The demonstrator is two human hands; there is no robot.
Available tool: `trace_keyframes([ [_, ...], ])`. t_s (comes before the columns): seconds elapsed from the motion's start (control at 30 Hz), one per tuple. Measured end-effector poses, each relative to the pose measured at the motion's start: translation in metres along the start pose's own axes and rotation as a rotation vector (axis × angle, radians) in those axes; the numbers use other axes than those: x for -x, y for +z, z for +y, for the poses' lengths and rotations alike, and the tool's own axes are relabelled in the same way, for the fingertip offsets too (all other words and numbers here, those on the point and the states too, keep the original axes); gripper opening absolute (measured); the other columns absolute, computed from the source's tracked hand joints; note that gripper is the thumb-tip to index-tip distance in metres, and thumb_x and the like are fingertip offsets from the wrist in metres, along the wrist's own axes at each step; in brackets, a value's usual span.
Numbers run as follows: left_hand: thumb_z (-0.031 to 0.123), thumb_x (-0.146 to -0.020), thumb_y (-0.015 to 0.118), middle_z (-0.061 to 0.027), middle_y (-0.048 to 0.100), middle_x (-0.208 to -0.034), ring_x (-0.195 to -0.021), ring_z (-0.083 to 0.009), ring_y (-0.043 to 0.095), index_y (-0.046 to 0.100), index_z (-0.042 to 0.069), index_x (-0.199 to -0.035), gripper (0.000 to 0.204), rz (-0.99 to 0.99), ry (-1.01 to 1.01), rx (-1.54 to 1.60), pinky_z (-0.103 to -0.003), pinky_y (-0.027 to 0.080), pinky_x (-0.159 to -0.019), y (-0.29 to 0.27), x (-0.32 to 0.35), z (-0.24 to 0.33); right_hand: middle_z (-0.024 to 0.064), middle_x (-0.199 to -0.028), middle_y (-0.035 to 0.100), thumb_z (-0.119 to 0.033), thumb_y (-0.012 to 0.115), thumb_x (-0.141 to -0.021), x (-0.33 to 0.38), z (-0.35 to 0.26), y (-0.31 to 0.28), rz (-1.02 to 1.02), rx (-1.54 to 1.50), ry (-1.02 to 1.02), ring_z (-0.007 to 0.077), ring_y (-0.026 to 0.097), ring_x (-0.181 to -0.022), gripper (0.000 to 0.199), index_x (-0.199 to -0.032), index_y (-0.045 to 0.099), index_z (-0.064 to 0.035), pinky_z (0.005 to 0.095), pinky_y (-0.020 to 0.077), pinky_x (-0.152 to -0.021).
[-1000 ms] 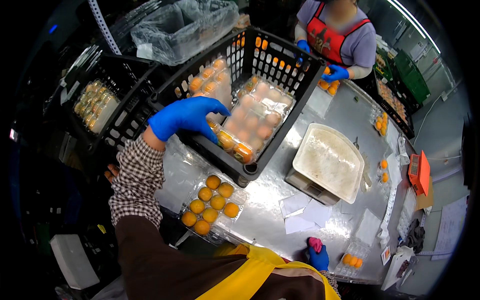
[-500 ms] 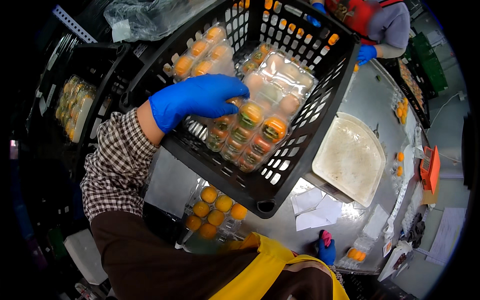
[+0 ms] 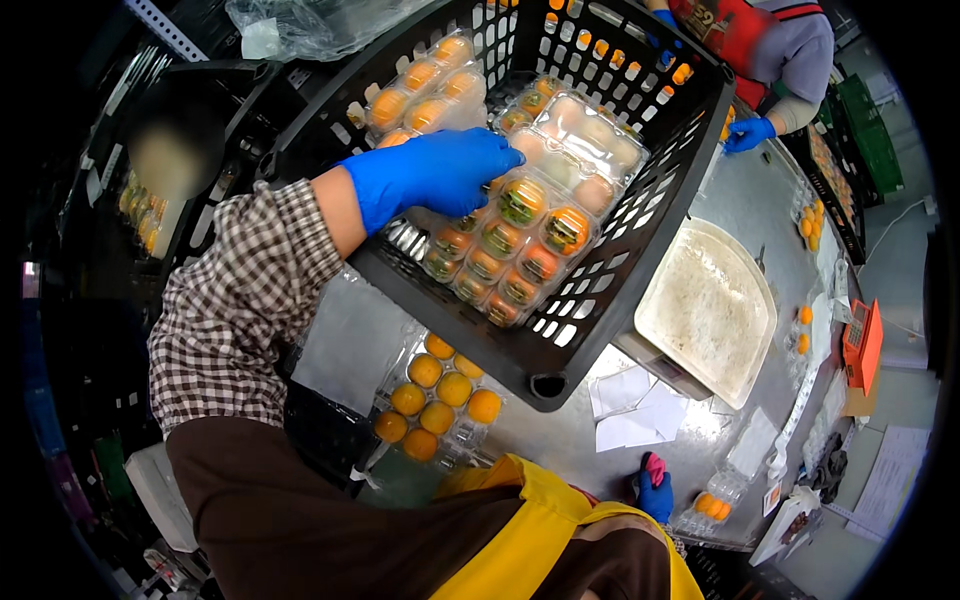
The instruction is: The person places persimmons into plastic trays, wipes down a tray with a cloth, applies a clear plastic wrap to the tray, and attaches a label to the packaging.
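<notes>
Since the last frame, left hand [image 3: 440,172] has slid further right inside the crate [image 3: 640,250]; fingers extended flat, palm down on a fruit pack [image 3: 505,250], pressing, not gripping. Right hand [image 3: 655,492] low by table [image 3: 740,190] edge, curled on a pink object; grip unclear. Open pack [image 3: 435,395] lies below crate.

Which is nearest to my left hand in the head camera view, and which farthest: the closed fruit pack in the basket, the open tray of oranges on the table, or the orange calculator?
From the left hand:
1. Closed fruit pack, in the black basket, right under the fingers.
2. Open tray of oranges, on the table below the basket.
3. Orange calculator, at the table's far right edge.
</notes>
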State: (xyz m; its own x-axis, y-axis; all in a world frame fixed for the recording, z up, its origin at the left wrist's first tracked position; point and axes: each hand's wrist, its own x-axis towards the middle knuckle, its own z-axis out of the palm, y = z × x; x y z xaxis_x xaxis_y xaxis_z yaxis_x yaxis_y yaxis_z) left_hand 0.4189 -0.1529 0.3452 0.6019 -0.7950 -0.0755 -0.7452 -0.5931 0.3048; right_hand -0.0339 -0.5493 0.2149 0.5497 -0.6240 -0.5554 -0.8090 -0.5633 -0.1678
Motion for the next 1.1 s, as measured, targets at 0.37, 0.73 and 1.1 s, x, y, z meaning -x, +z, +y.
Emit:
trace_keyframes([
  [0.37,0.023,-0.050,0.077,-0.0178,0.057,-0.107,-0.103,-0.0329,0.053,0.058,0.006,-0.107,0.062,-0.167,-0.022,-0.084,-0.039,0.042,-0.088,-0.011,0.002,-0.012,0.0192,-0.105,0.056,-0.054,0.039,-0.081,0.014,-0.034,-0.059,-0.146,-0.138,-0.133,0.0344,0.055,-0.093,0.056,-0.110,0.053,-0.0089,0.0386,0.0436,-0.080],
  [0.73,0.017,-0.057,0.065,-0.0141,0.054,-0.065,-0.065,-0.0371,0.053,0.053,0.009,-0.071,0.020,0.471,0.015,-0.937,-0.042,0.042,-0.056,-0.130,0.032,-0.015,0.0008,-0.074,0.054,-0.028,0.064,-0.078,-0.008,0.084,-0.073,0.146,-1.522,-0.312,0.0093,0.051,-0.067,0.026,-0.088,0.052,-0.0080,0.0232,0.0438,-0.061],
  [1.1,0.001,-0.061,0.065,-0.0131,0.058,-0.093,-0.088,-0.0286,0.057,0.055,0.001,-0.100,0.041,0.517,0.062,-0.646,-0.033,0.045,-0.079,-0.186,0.095,0.306,0.0213,-0.103,0.056,-0.042,0.062,-0.072,-0.084,0.338,-0.146,0.873,-0.507,0.260,0.0374,0.055,-0.096,0.052,-0.112,0.050,-0.0123,0.0426,0.0444,-0.080],
])
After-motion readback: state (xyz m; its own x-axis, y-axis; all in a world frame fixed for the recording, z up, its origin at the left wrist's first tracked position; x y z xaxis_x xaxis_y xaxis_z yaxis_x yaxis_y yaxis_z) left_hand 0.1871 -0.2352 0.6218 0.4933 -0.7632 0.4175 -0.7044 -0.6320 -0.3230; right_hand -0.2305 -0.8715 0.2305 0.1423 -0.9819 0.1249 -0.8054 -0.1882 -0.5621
